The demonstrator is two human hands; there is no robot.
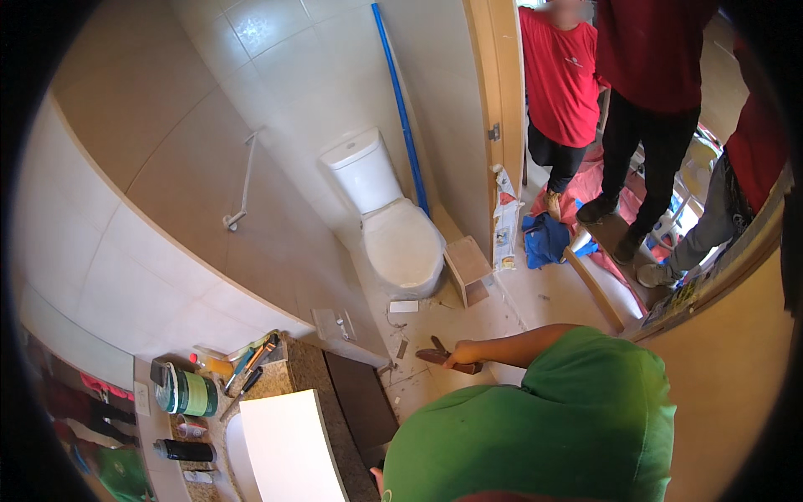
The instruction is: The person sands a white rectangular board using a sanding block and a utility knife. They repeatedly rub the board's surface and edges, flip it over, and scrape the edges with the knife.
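At the near edge the person's left hand (378, 480) is showing only in part beside the green shirt, so one cannot tell whether it is gripping anything; the right hand (462, 355) is reaching out well apart from it and is clamping on a brown piece (432, 356), which is hovering over or resting on the floor (418, 386), one cannot tell which; on the near left a white board (293, 448) is lying across the sink (237, 437); along that speckled surface (274, 381) a black bottle (187, 450), a tub (192, 393), an orange bottle (216, 365) and some hand tools (251, 366) are sitting; farther off, beyond the right hand, a small open box (470, 256) is standing just right of the toilet (403, 243); a metal rail (248, 180) is running up the wall to the left; a long blue pipe (400, 100) is leaning in the corner behind the toilet; at the far right, three people in red shirts (562, 79) are standing by the doorway, near a blue cloth (545, 241) that is lying on the floor.
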